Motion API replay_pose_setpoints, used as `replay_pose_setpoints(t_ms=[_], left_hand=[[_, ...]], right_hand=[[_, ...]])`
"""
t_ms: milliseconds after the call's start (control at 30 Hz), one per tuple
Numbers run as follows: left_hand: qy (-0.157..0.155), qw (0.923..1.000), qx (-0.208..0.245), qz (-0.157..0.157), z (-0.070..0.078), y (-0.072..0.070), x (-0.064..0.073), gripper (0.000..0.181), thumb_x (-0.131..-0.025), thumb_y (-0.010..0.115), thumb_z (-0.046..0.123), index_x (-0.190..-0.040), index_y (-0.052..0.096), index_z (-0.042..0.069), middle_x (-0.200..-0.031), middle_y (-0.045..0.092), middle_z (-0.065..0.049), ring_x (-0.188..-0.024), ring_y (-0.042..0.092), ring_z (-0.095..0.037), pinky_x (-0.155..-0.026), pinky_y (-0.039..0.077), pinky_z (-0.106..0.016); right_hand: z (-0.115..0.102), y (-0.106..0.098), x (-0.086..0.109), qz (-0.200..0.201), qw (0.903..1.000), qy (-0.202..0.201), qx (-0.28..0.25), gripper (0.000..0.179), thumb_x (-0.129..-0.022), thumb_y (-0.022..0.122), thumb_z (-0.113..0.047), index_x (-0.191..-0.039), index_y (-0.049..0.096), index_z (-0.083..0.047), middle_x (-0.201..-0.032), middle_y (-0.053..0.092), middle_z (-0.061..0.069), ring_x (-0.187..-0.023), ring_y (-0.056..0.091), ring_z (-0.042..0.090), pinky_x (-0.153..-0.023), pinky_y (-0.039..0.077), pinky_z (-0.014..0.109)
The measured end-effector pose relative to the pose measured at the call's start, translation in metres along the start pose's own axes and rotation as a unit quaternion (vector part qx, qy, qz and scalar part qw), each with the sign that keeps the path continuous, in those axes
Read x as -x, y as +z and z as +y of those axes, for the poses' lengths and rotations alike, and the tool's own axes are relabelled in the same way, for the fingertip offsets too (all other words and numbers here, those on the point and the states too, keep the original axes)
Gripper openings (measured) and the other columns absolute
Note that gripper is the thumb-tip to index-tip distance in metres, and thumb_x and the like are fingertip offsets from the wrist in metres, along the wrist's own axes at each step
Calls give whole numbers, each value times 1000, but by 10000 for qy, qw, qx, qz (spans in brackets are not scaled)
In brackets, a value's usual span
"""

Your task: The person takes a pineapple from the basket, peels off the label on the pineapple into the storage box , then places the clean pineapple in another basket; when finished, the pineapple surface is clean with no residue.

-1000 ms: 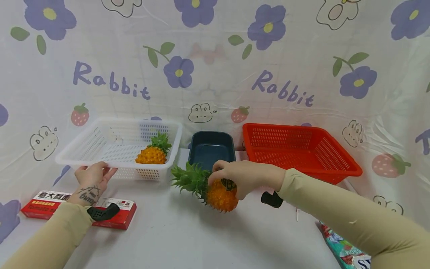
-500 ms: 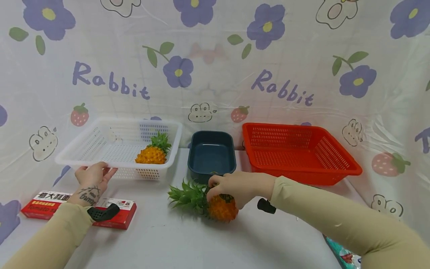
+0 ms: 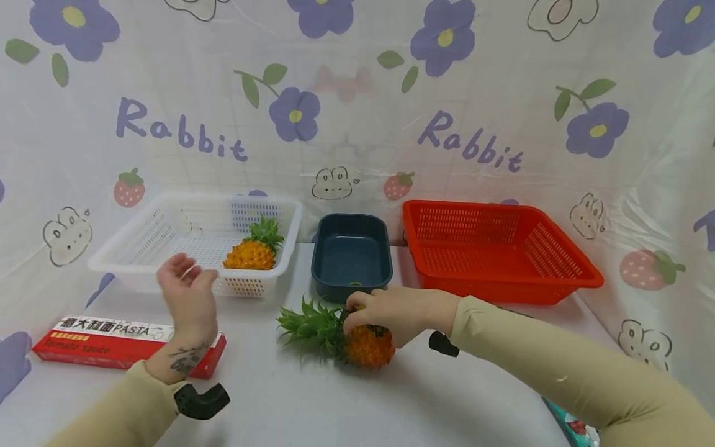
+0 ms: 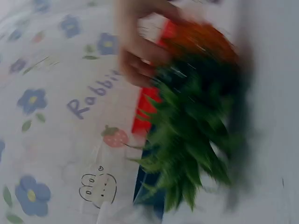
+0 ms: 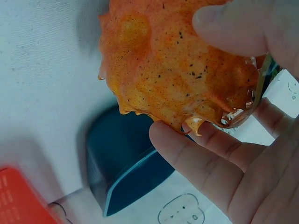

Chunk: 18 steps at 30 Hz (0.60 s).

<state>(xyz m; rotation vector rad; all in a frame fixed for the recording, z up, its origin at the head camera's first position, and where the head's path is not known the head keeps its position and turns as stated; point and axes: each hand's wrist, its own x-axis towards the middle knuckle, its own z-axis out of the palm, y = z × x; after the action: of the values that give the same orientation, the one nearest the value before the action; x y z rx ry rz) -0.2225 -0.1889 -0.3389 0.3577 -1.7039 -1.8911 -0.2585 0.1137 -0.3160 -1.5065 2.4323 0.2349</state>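
Note:
My right hand [image 3: 385,316] grips an orange toy-like pineapple [image 3: 370,346] lying on its side on the table, its green leaves pointing left. In the right wrist view the thumb is on one side of the pineapple's bumpy orange body [image 5: 163,65] and the fingers are on the other. My left hand [image 3: 190,298] is raised in front of the white basket [image 3: 134,264], fingers loosely bent and holding nothing. Inside that basket, on its right side, sits a second pineapple [image 3: 249,255]. The left wrist view is blurred and shows the gripped pineapple's leaves [image 4: 187,135].
A dark blue bin [image 3: 352,248] stands just behind the gripped pineapple. To its right is a red basket [image 3: 503,288]. A red and white pasta box [image 3: 84,351] lies at the left, partly behind my left forearm. A teal packet [image 3: 575,425] shows at the lower right.
My left hand has let go of the white basket's rim and moved right and toward me. The right hand lowered the pineapple nearer to me, then stayed still.

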Motion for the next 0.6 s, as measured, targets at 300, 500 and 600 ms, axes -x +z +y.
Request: replay_pose_setpoints(t_ms=[300, 500, 600], left_hand=[[2586, 8414, -3100, -3593, -28, 32, 44, 50, -75, 76, 25, -119, 55, 11, -121, 52, -7, -112, 48, -25, -92, 42, -45], [2725, 7677, -4287, -3907, -31, 48, 49, 72, -64, 79, 50, -125, 55, 20, -130, 49, -4, -113, 49, -29, -88, 44, -50], [2538, 7373, -4833, -3979, -34, 52, 52, 78, -61, 79, 54, -129, 53, 23, -131, 49, -5, -113, 49, -32, -87, 41, -55]], right_hand=[[-4, -1, 1, 32, 9999, -34, 148, 72, -68, 81, -14, -126, 48, -39, -140, 34, 0, -110, 50, 22, -73, 51, 25], [-5, 1, 2, 79, 9997, -45, 241, 73, -68, 81, -14, -127, 47, -40, -141, 34, 0, -111, 50, 23, -72, 52, 26], [-5, 3, 3, 125, 9996, -49, 241, 75, -68, 81, -12, -128, 47, -41, -142, 34, -1, -112, 50, 24, -72, 52, 27]])
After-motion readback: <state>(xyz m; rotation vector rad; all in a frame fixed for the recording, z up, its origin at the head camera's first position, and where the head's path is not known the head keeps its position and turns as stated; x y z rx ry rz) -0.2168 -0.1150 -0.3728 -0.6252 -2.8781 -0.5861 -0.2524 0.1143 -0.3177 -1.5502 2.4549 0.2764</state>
